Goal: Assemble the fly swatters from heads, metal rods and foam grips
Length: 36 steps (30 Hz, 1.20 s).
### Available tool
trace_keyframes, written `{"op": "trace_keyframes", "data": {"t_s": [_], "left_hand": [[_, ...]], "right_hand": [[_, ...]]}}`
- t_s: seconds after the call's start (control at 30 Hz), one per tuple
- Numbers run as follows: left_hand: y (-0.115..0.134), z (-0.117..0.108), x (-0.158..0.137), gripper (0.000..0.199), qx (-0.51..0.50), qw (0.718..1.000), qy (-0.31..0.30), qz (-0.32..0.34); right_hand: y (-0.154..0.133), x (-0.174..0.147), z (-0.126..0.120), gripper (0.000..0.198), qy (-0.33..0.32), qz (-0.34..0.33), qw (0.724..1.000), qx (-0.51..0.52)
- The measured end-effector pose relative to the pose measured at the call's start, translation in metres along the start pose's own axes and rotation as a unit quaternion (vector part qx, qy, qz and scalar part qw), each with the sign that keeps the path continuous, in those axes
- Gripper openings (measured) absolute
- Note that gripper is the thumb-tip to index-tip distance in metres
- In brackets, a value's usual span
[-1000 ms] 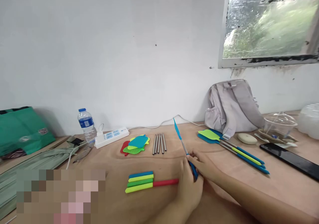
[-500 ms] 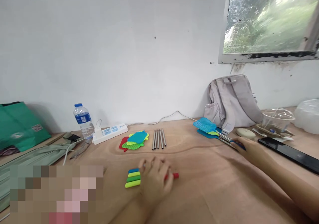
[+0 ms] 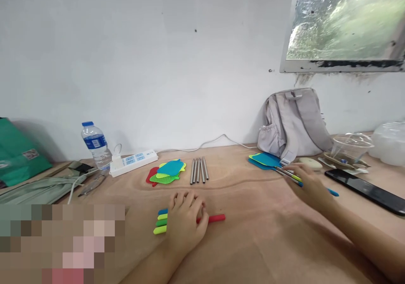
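My left hand point(image 3: 186, 221) lies palm down over a row of coloured handles, its fingers bent and apart. A red handle point(image 3: 217, 218) passes beneath my thumb. Blue, yellow and green handle point(image 3: 161, 223) ends stick out on the other side. At the right, my right hand point(image 3: 305, 185) curls its fingers around the shafts and handles of stacked fly swatters point(image 3: 268, 159); how many it grips is hidden. Loose swatter heads point(image 3: 171, 169) in blue, green, yellow and red are piled centre left. Several metal tubes point(image 3: 198, 171) lie beside them.
A power strip point(image 3: 134, 162) and water bottle point(image 3: 95, 143) stand at the back left, near a green bag point(image 3: 19, 153). The grey backpack point(image 3: 294, 124) leans on the wall. Right of my hand are a phone point(image 3: 363, 190), a beige case point(image 3: 310, 163) and a clear cup point(image 3: 352, 147).
My left hand has shifted left, uncovering more of the red handle. At the right, the raised blue swatter head has come down onto the stack, and my right hand has moved over the handles.
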State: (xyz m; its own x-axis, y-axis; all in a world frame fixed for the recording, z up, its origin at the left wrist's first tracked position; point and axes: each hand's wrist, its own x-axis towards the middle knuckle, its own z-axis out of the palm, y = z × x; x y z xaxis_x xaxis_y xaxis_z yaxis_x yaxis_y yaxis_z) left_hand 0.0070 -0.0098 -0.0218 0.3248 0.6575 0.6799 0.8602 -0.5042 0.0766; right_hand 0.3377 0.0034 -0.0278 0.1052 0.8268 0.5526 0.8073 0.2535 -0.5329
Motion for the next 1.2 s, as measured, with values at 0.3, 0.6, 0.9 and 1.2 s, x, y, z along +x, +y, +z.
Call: {"op": "trace_keyframes", "data": {"t_s": [0.3,0.6,0.9,1.2], "left_hand": [[-0.002,0.001,0.000,0.011,-0.021,0.999,-0.041,-0.006],[-0.007,0.001,0.000,0.015,-0.044,0.998,-0.046,-0.025],[-0.012,-0.004,0.003,0.016,-0.039,0.999,0.011,-0.015],[-0.091,-0.009,0.007,0.021,0.107,0.990,0.079,-0.056]], "right_hand": [[-0.091,0.012,0.115,0.022,-0.172,-0.192,0.957,0.130],[-0.108,0.069,0.181,0.014,-0.195,-0.138,0.968,0.073],[-0.101,0.062,0.166,0.005,-0.211,-0.061,0.975,0.007],[-0.090,0.066,0.174,0.011,-0.177,0.035,0.973,0.143]]}}
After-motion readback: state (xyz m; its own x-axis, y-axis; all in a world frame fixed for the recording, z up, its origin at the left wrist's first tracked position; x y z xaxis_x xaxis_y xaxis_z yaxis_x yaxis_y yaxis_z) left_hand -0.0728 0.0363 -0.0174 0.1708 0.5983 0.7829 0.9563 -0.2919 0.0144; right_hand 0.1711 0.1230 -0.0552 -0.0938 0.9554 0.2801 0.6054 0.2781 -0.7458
